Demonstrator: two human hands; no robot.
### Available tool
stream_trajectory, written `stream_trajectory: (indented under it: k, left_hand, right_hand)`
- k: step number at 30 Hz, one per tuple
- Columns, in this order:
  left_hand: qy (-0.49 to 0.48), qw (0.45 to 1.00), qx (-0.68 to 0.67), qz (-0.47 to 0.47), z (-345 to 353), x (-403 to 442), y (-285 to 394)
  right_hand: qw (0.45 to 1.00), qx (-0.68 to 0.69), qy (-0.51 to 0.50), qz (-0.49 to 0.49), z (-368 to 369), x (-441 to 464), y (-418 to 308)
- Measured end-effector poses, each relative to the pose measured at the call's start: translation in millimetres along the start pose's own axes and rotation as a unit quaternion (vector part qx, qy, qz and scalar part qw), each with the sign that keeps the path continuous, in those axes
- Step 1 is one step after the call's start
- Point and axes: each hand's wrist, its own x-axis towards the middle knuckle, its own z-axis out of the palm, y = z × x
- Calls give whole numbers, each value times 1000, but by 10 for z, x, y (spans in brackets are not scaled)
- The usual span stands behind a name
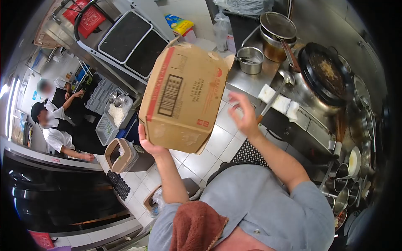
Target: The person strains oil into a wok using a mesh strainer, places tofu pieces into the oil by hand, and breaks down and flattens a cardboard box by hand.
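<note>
A cardboard box (188, 90) with a barcode, a red stripe and printed lettering is held up in front of me, tilted. My left hand (150, 141) grips its lower left corner, thumb along the side and the other fingers hidden beneath. To the right of the box, my right hand (243, 113) is raised in the air with fingers apart and curled a little, holding nothing. Close by that hand, a ladle (275, 97) lies with its handle sticking out over the counter's edge, beside a folded white cloth (279, 103).
A wok (326, 73) sits on the stove at the right, near a strainer (278, 25) and a small pot (250, 60). A folded step ladder (125, 42) leans behind the box. Bins (109, 155) stand on the tiled floor. Two people in aprons (54, 125) work at the left.
</note>
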Motion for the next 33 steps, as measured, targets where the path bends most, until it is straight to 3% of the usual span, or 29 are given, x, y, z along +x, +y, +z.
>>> stream_trajectory:
  k: [2, 4, 7, 9, 12, 14, 16, 18, 21, 26, 28, 29, 32, 33]
  left_hand:
    - [-69, 992, -65, -83, 16, -25, 66]
    - [-46, 996, -41, -65, -23, -42, 78]
    - [-90, 990, -53, -96, 61, -31, 26]
    - [-87, 991, -45, -95, 55, -6, -31]
    - [-65, 995, -1, -74, -38, 1, -80]
    - [-19, 996, 77, -49, -16, -7, -162]
    - [8, 991, 127, -35, 2, -28, -265]
    - [10, 987, 156, -20, 12, -21, -360]
    - [13, 984, 177, -7, 4, -23, -428]
    - [14, 979, 204, 1, -4, -24, -458]
    - [16, 978, 209, 2, -16, -15, -461]
    - [17, 977, 212, 4, -13, -14, -464]
    - [16, 975, 220, 7, -20, -1, -468]
    - [16, 975, 224, 8, -22, -17, -468]
  right_hand:
    - [992, 68, 80, 75, -130, 157, 122]
    - [986, 87, 105, 92, -278, 358, 142]
    - [982, 154, 98, 57, -379, 630, 172]
    - [984, 162, 64, -27, -381, 776, 167]
    - [976, 210, 52, -2, -359, 876, -33]
    - [977, 206, 42, -34, -345, 979, -32]
    - [990, 85, 13, -109, -396, 1069, -105]
    - [993, 32, -38, -105, -475, 1125, -271]
    - [991, 133, 5, -18, -305, 1149, -363]
    - [978, 208, -8, 20, -301, 1264, -119]
    - [989, 8, 61, -133, -359, 1311, -141]
    - [989, 7, 62, -135, -401, 1335, -197]
    - [939, -154, 101, -290, -608, 1399, -463]
    - [915, -208, 56, -340, -691, 1405, -553]
